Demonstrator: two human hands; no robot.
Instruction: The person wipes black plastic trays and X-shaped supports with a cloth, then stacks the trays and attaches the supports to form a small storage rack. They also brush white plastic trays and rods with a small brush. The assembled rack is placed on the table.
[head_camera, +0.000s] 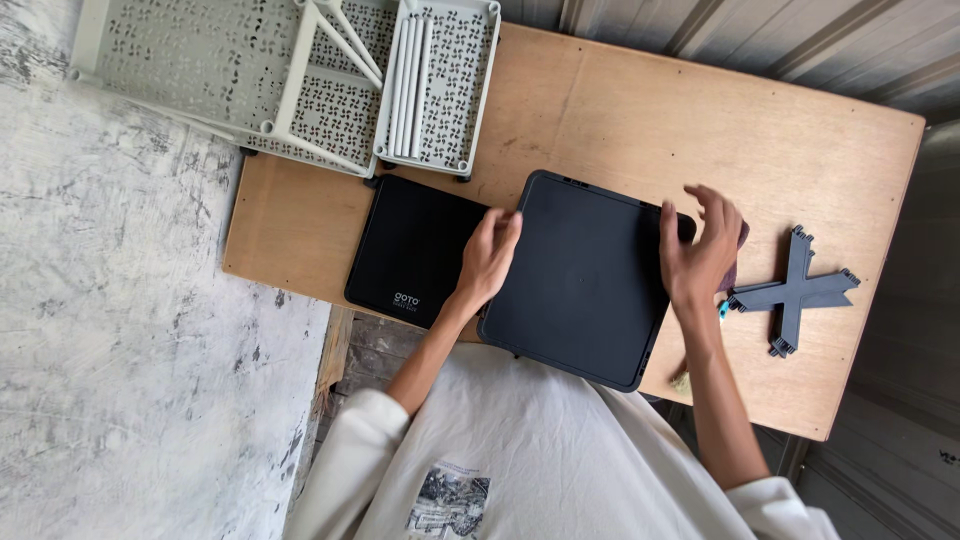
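A large dark square panel (585, 275) with rounded corners lies flat on the wooden table (700, 130). My left hand (488, 258) grips its left edge, fingers curled over the rim. My right hand (700, 250) rests at its right edge with the fingers spread, and a small dark object partly shows behind it. A second, smaller black square panel (412, 250) with a small white mark lies just left of the large one, partly under its edge.
A dark X-shaped plastic piece (795, 292) lies to the right on the table. Pale perforated trays (250, 75) and a narrow tray holding white rods (435, 85) sit at the table's far left end. A rough pale concrete floor (120, 350) lies to the left.
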